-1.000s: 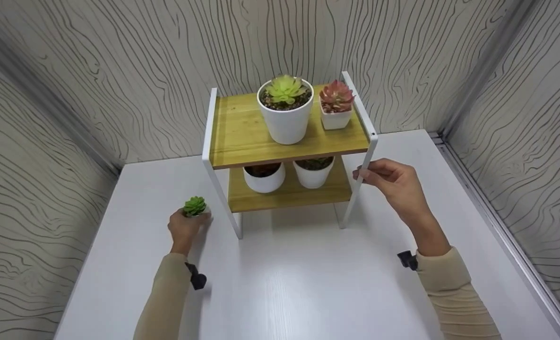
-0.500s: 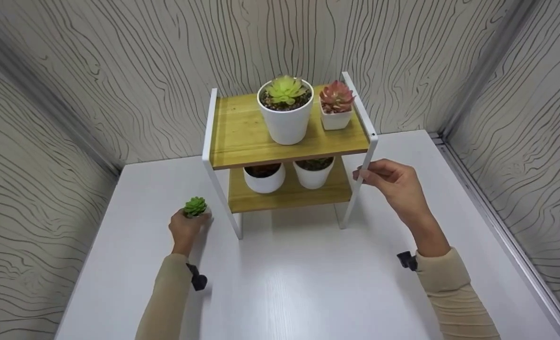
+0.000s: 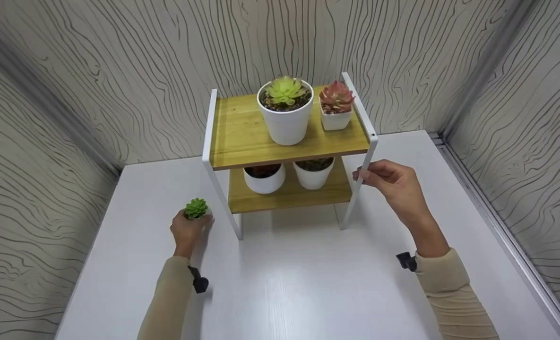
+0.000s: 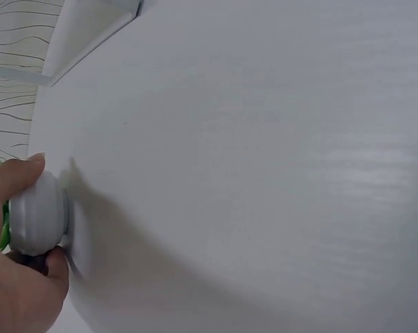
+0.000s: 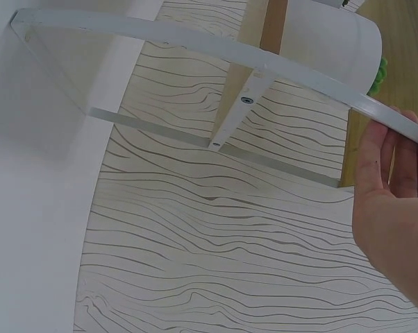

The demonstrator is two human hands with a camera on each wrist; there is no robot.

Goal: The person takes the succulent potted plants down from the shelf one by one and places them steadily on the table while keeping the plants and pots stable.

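Left of the shelf, my left hand (image 3: 187, 231) grips a small potted succulent (image 3: 196, 208) with bright green leaves. Its ribbed white pot (image 4: 39, 215) sits between thumb and fingers in the left wrist view, base right by the table; I cannot tell whether it touches. My right hand (image 3: 398, 186) pinches the front right leg (image 3: 352, 208) of a two-tier plant shelf (image 3: 237, 127) with wooden boards and a white frame. The right wrist view shows the fingers (image 5: 372, 163) at that white bar, near the upper board.
On the upper board stand a large white pot (image 3: 288, 127) with a yellow-green succulent and a small square pot (image 3: 335, 121) with a red one. Two white pots, a left one (image 3: 264, 183) and a right one (image 3: 313, 178), stand below, plants mostly hidden. Patterned walls (image 3: 280, 42) enclose the white table (image 3: 280, 293).
My left hand and the green succulent have shifted very slightly to the right. The right hand stays on the shelf leg, and the shelf keeps its place.
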